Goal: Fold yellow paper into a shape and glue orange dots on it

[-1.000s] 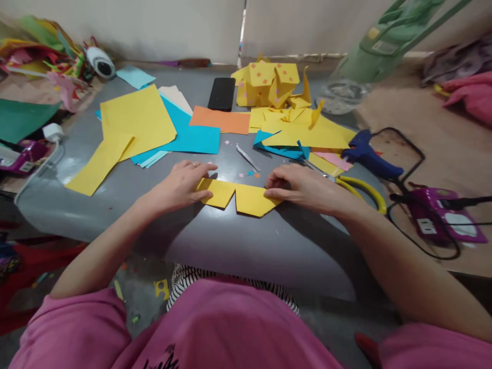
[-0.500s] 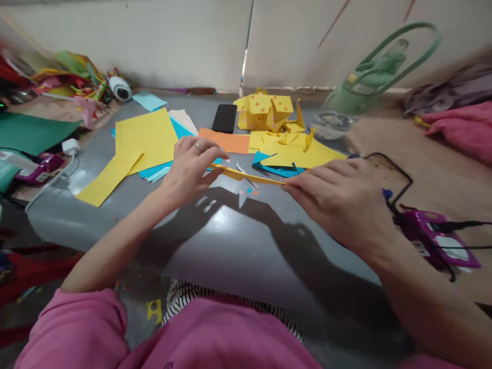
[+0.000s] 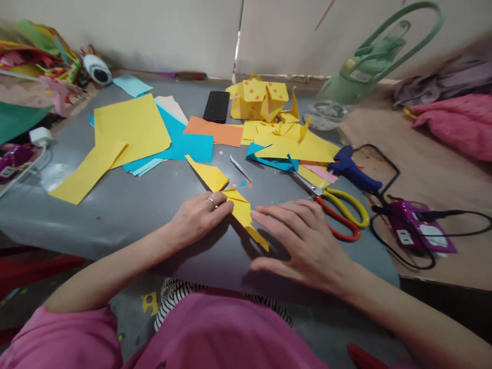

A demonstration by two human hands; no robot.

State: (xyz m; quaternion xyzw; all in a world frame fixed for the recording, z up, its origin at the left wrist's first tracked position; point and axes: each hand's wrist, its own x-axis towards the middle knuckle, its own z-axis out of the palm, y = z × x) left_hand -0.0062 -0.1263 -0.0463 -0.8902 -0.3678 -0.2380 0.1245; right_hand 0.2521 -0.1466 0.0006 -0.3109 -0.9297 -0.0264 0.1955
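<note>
A folded yellow paper piece (image 3: 226, 197) lies on the grey table (image 3: 126, 205), running diagonally from upper left to lower right. My left hand (image 3: 200, 218), with a ring on one finger, presses its fingers down on the middle of the piece. Just to the right, my right hand (image 3: 303, 241) lies flat with its fingers stretched out, fingertips touching the paper's right edge. Neither hand grips anything.
Scissors (image 3: 334, 205) with yellow and red handles lie right of my hands, beside a blue glue gun (image 3: 353, 169) and a purple power strip (image 3: 418, 230). Tweezers (image 3: 241, 168), yellow and blue sheets (image 3: 132, 125), a black phone (image 3: 216, 106) and a spotted yellow paper model (image 3: 261, 100) sit farther back.
The yellow piece, held up between both hands half a second ago, now lies turned diagonal on the table. Both hands have come down onto it, nearer the front edge.
</note>
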